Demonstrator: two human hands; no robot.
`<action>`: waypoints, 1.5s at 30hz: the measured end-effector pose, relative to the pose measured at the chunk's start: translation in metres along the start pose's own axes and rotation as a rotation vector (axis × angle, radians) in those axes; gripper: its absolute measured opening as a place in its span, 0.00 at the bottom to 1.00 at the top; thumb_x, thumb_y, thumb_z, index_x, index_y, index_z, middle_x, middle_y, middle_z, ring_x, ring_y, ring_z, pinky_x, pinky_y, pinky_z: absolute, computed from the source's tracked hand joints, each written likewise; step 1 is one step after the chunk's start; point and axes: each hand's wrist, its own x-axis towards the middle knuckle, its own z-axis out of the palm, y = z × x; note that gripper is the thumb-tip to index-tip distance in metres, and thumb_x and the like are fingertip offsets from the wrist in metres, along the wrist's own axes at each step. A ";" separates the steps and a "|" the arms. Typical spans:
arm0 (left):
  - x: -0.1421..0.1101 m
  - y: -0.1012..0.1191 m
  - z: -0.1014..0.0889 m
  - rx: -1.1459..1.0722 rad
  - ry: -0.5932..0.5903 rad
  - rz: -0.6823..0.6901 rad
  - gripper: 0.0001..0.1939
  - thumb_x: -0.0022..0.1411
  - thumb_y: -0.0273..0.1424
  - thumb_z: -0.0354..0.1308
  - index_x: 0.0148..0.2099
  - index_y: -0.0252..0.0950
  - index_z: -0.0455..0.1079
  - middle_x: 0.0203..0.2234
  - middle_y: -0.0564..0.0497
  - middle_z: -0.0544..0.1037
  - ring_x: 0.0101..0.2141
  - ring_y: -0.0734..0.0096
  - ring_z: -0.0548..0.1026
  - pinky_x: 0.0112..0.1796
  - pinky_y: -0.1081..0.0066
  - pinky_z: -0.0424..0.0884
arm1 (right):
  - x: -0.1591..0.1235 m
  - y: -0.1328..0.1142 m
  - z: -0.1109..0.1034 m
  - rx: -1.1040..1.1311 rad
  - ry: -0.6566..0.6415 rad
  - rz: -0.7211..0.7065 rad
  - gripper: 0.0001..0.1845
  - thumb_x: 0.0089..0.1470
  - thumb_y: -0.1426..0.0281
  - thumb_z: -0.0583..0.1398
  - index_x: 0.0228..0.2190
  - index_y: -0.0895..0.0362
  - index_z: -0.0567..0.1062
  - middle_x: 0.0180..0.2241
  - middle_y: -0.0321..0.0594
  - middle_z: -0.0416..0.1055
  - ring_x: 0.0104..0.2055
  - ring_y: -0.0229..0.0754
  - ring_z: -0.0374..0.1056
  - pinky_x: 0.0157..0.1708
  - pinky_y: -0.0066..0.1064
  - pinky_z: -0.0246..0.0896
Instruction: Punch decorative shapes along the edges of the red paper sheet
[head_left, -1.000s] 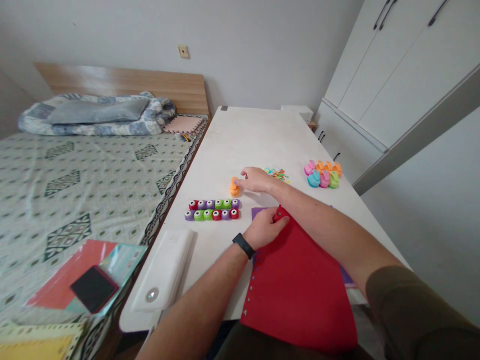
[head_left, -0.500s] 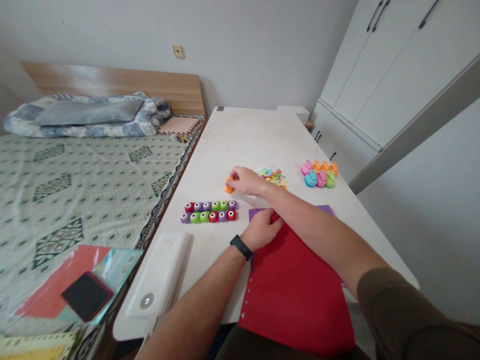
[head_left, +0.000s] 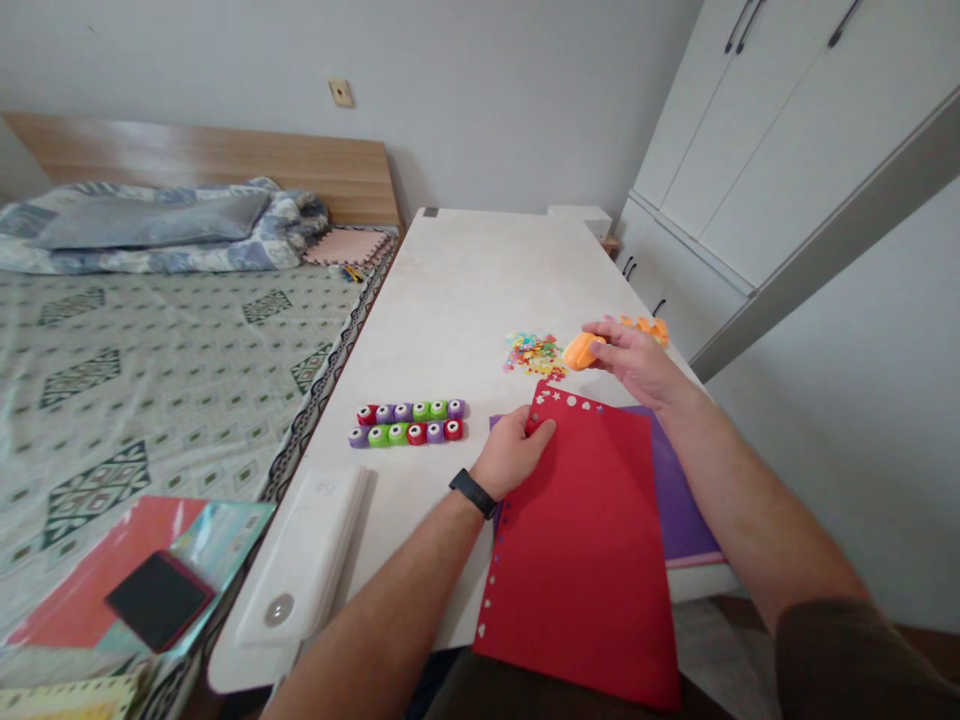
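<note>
Nearest, the left hand (head_left: 510, 453), with a black wristband (head_left: 472, 493), lies on the upper left corner of a red paper sheet (head_left: 577, 560), its fingers together and curled over the edge; whether it pinches or only presses, I cannot tell. The sheet lies partly off the tabletop (head_left: 450, 290), over a purple sheet (head_left: 679, 500). Small punched shapes, stars and hearts among them, run along its top and left edges (head_left: 566, 400). The right hand (head_left: 637, 365) is raised just above the sheet's far edge, its fingers curled around an orange craft punch (head_left: 583, 351). Left of the hands stands a row of small craft punches (head_left: 405, 423). Beyond lie scattered paper cutouts (head_left: 534, 355) and, partly behind the right hand, more orange punches (head_left: 641, 325). The step in hand looks like punching along the edge; the next move seems to call for seating the punch over an unpunched stretch.
</note>
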 end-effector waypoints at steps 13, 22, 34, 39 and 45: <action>-0.001 0.008 0.001 -0.198 -0.011 -0.083 0.20 0.62 0.48 0.61 0.41 0.35 0.74 0.30 0.48 0.81 0.32 0.64 0.77 0.34 0.68 0.72 | -0.040 0.034 -0.065 -0.009 -0.016 0.142 0.29 0.46 0.57 0.74 0.48 0.54 0.78 0.45 0.44 0.79 0.45 0.47 0.76 0.50 0.42 0.70; 0.000 0.010 0.001 -0.224 -0.050 -0.094 0.20 0.65 0.46 0.59 0.45 0.33 0.73 0.37 0.46 0.83 0.34 0.65 0.78 0.33 0.71 0.71 | -0.044 0.029 -0.066 0.018 0.015 0.129 0.27 0.45 0.57 0.73 0.47 0.53 0.79 0.43 0.43 0.80 0.43 0.47 0.76 0.47 0.40 0.70; -0.001 0.008 0.003 -0.322 -0.066 -0.088 0.22 0.65 0.47 0.60 0.51 0.35 0.74 0.42 0.45 0.83 0.38 0.62 0.80 0.40 0.66 0.75 | -0.047 0.035 -0.065 -0.060 -0.116 0.174 0.27 0.50 0.58 0.71 0.49 0.55 0.78 0.44 0.44 0.79 0.44 0.47 0.75 0.49 0.39 0.68; -0.001 0.008 0.001 -0.266 -0.039 -0.084 0.21 0.64 0.47 0.60 0.47 0.35 0.74 0.40 0.45 0.83 0.37 0.62 0.79 0.39 0.67 0.75 | -0.048 0.032 -0.062 -0.075 -0.176 0.199 0.26 0.50 0.58 0.71 0.49 0.55 0.78 0.44 0.44 0.80 0.44 0.48 0.76 0.49 0.39 0.67; -0.001 0.006 0.002 -0.307 -0.066 -0.079 0.19 0.66 0.46 0.59 0.47 0.34 0.73 0.41 0.45 0.83 0.36 0.63 0.79 0.37 0.68 0.74 | -0.049 0.030 -0.062 -0.113 -0.197 0.198 0.27 0.49 0.57 0.71 0.48 0.56 0.79 0.44 0.44 0.79 0.43 0.47 0.75 0.47 0.38 0.67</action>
